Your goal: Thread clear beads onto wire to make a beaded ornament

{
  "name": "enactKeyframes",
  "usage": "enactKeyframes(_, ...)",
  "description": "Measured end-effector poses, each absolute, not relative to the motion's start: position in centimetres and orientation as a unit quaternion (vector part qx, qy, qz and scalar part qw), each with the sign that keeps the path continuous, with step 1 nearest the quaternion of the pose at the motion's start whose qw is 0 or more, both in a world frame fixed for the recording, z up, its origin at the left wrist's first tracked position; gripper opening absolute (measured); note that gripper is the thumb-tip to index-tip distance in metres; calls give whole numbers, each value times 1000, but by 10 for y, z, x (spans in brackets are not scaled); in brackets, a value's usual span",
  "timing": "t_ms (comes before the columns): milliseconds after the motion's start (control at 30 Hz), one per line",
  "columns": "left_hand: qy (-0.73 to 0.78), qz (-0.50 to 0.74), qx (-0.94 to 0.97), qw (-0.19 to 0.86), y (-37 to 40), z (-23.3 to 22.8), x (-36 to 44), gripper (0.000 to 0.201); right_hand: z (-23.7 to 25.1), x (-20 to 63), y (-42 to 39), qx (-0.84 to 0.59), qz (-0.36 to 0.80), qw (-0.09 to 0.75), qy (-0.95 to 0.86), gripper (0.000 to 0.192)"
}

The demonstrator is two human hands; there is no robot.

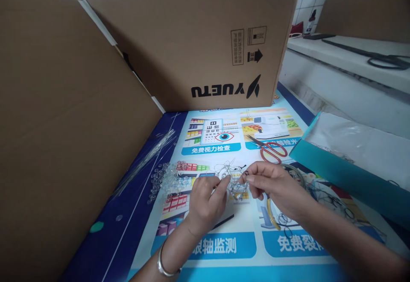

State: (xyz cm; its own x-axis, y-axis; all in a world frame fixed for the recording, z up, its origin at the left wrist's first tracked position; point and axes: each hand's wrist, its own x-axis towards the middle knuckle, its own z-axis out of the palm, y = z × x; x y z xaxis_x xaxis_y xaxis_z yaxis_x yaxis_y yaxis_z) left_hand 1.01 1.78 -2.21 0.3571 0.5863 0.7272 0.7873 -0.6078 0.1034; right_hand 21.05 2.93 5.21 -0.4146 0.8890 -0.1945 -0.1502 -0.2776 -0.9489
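Note:
My left hand (208,201) is closed, its fingers curled and its index finger pointing at a tangle of thin wire pieces (237,188); whether anything is in its fingers is hidden. On the other side of the tangle, my right hand (275,186) pinches a small black loop (246,173) between thumb and index finger. Clear round beads (162,181) lie loose to the left of my left hand. Behind my right hand are red-handled scissors (272,150). Thin black loops (286,222) are scattered under my right wrist.
Tall cardboard panels (160,47) wall off the left and back. Long thin wires (145,158) lie along the left panel. A teal box (339,162) with a white inside stands at right. A printed sheet (221,267) covers the table. A white ledge (352,53) runs along the right wall.

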Motion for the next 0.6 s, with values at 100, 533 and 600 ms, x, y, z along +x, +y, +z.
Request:
enactKeyframes(100, -467, -405, -784, 62, 19, -20, 15, 42, 53, 211, 29, -393, 695, 371, -474, 15)
enactKeyframes(533, -552, -419, -694, -196, 21, 2, 20, 23, 59, 208, 29, -409, 692, 362, -472, 18)
enactKeyframes(600, -552, -420, -693, -197, 23, 1, 19, 23, 59, 209, 29, -410, 693, 358, -472, 17)
